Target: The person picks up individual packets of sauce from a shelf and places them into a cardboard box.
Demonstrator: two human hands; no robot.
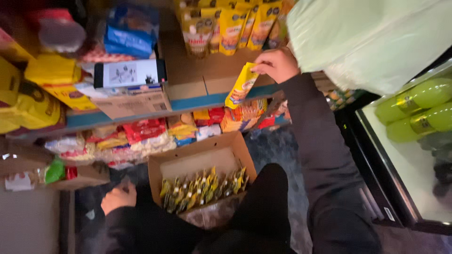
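Observation:
My right hand [278, 63] is raised to the shelf [141, 110] and grips the top of a yellow snack packet [241, 85], which hangs down over the shelf's blue edge. More yellow packets [235, 28] stand in a row on the shelf just above and left of it. My left hand [117, 197] is low near the floor, left of an open cardboard box [197, 160]; its fingers look curled, and whether it holds anything is unclear. The box has several small yellow packets [202, 188] lined along its near side.
Red, yellow and white packets [141, 136] crowd the lower shelf. A cardboard carton [136, 101] and blue bags [129, 33] sit above. A glass-door cooler [405, 155] with green bottles [416, 99] stands right. A pale plastic bag [376, 37] hangs top right.

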